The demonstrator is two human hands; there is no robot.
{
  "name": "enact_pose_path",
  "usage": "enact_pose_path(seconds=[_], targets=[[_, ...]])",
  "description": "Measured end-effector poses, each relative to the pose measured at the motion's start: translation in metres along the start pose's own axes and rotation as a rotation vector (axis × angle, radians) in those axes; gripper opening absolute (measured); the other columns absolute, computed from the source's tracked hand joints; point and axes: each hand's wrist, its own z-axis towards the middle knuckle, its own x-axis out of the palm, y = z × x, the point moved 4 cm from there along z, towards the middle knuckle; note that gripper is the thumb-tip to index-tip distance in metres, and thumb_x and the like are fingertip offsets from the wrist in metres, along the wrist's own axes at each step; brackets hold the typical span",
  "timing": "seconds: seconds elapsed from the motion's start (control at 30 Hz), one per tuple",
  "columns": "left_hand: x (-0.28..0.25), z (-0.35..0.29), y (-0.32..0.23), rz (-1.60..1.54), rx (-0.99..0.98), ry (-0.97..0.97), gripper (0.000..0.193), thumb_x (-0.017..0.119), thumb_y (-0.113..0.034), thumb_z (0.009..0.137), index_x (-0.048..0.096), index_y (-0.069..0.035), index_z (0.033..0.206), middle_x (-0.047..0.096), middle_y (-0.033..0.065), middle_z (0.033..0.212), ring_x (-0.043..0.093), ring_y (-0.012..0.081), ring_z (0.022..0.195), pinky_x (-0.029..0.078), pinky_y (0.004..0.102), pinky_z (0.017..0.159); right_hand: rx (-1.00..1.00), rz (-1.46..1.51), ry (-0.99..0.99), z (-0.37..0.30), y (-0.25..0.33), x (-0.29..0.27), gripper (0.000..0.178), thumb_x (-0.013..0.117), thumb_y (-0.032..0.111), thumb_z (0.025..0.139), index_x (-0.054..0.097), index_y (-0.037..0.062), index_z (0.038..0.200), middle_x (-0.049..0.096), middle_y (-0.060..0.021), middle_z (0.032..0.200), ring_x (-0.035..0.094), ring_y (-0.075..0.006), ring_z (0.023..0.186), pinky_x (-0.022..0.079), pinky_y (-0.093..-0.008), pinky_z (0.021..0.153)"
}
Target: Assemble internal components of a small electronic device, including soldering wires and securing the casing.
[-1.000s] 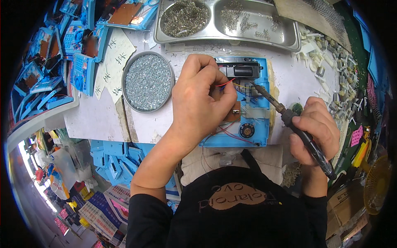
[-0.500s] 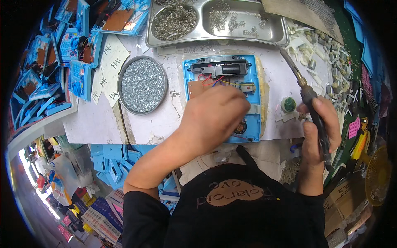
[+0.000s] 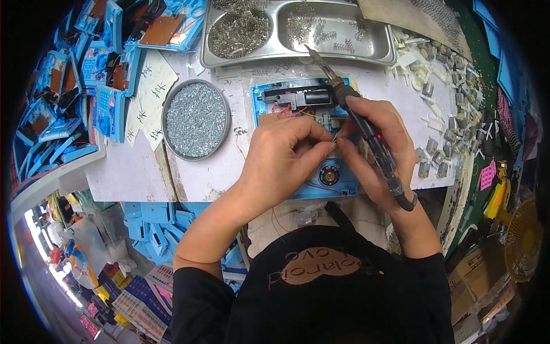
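Note:
My right hand (image 3: 389, 135) grips the dark handle of a soldering iron (image 3: 364, 127), whose metal tip points up and left over the steel tray. Its thumb and index fingertip come close to my left fingertips. My left hand (image 3: 278, 157) is closed in a pinch on something thin, too small to name, above an open blue plastic casing (image 3: 345, 188). Inside the casing lie a black elongated part (image 3: 298, 98), red and yellow wires and a round speaker (image 3: 329, 175). Both hands hide the casing's middle.
A round dish of small silvery pins (image 3: 196, 119) stands left of the casing. Behind it is a steel tray (image 3: 275, 34) with springs. Small motors and white plastic parts (image 3: 438, 120) lie scattered at right. Blue casings (image 3: 109, 109) are piled at far left.
My right hand has brought the soldering iron leftward over the casing, beside my left hand. My left hand has shifted slightly left and down, uncovering the speaker. The green round thing is now hidden.

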Motion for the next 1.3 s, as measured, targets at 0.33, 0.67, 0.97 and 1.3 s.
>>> enact_pose_path(seconds=[0.33, 0.67, 0.97, 1.3], targets=[[-0.001, -0.005, -0.006, 0.212, 0.283, 0.121, 0.013, 0.075, 0.002, 0.084, 0.07, -0.002, 0.095, 0.065, 0.0111, 0.107, 0.066, 0.0251, 0.088, 0.053, 0.0325, 0.076, -0.069, -0.062, -0.091, -0.022, 0.002, -0.076, 0.039, 0.074, 0.004, 0.083, 0.063, 0.0003, 0.12, 0.063, -0.0121, 0.099, 0.058, -0.0238, 0.088, 0.047, -0.0389, 0.082], [0.003, -0.011, -0.005, 0.349, 0.422, 0.17, 0.021, 0.077, 0.003, 0.077, 0.066, -0.005, 0.093, 0.061, 0.0116, 0.118, 0.066, 0.0272, 0.092, 0.055, 0.0358, 0.077, -0.087, 0.065, 0.308, -0.03, 0.017, -0.073, 0.02, 0.072, 0.011, 0.075, 0.068, 0.003, 0.093, 0.052, -0.0054, 0.064, 0.048, -0.0245, 0.057, 0.04, -0.038, 0.06], [0.002, -0.011, -0.005, 0.352, 0.435, 0.162, 0.025, 0.078, 0.004, 0.074, 0.066, -0.006, 0.094, 0.062, 0.0126, 0.12, 0.067, 0.028, 0.092, 0.056, 0.036, 0.077, -0.124, 0.029, 0.333, -0.024, 0.018, -0.056, 0.026, 0.07, 0.004, 0.067, 0.069, 0.0045, 0.093, 0.054, -0.0053, 0.064, 0.048, -0.0244, 0.055, 0.037, -0.037, 0.057], [0.001, -0.01, -0.006, 0.336, 0.446, 0.161, 0.025, 0.078, 0.004, 0.074, 0.066, -0.005, 0.094, 0.062, 0.0129, 0.12, 0.067, 0.0289, 0.094, 0.056, 0.0367, 0.078, -0.115, 0.008, 0.368, -0.018, 0.018, -0.052, 0.029, 0.07, 0.002, 0.063, 0.069, 0.0047, 0.092, 0.056, -0.0057, 0.064, 0.051, -0.0255, 0.056, 0.038, -0.0371, 0.058]])
